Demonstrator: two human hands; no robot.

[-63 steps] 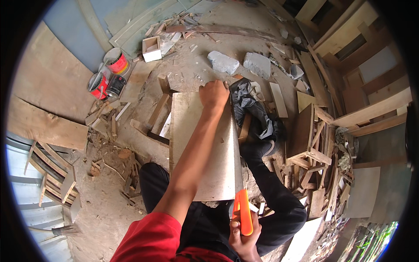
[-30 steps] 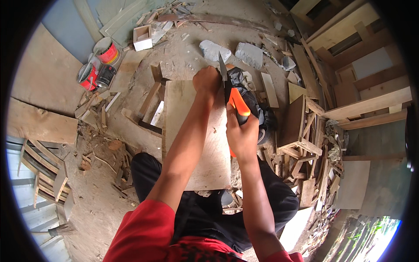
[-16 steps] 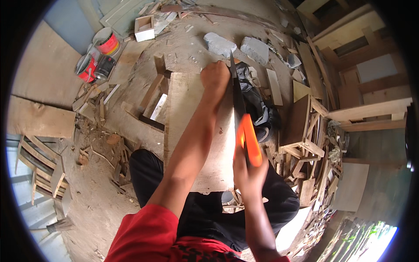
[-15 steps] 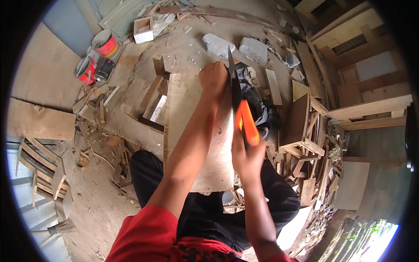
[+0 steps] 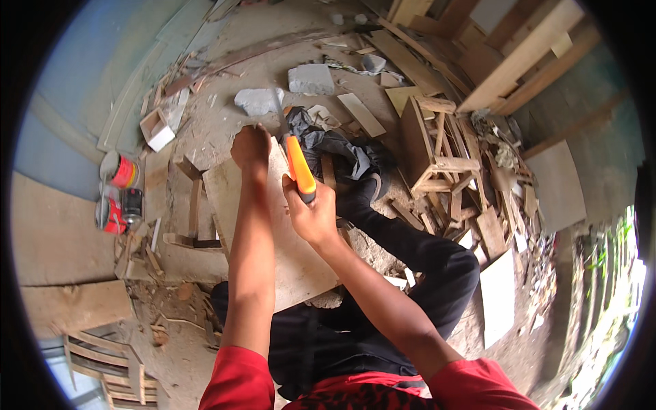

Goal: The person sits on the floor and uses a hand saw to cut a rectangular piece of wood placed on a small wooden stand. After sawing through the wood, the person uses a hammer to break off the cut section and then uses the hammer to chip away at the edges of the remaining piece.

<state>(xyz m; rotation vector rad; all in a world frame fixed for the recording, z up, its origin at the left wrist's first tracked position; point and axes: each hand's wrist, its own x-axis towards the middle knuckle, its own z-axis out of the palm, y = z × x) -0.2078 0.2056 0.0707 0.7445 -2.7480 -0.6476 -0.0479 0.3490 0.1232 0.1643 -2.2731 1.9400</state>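
A pale wooden board [image 5: 297, 256] lies in front of me, its near end over my dark trousers. My left hand [image 5: 251, 145] is closed at the board's far edge, its fingers mostly hidden from above. Wrapped round the orange handle of a handsaw [image 5: 299, 167] is my right hand [image 5: 314, 212], close to the board's right side. The dark saw blade points away from me, beyond the far end of the board and just right of my left hand. Where its teeth meet the wood is hidden by the handle.
Black plastic sheeting [image 5: 342, 150] lies right of the saw. Two grey blocks, one a pale block [image 5: 311, 79], sit ahead. A wooden stool-like frame [image 5: 437, 147] and heaped offcuts stand right. Red paint cans [image 5: 109, 213] and a white box [image 5: 158, 130] are left.
The view has turned, so the board now looks tilted. The saw handle has moved forward along the board, nearer my left hand, which keeps its place at the far edge.
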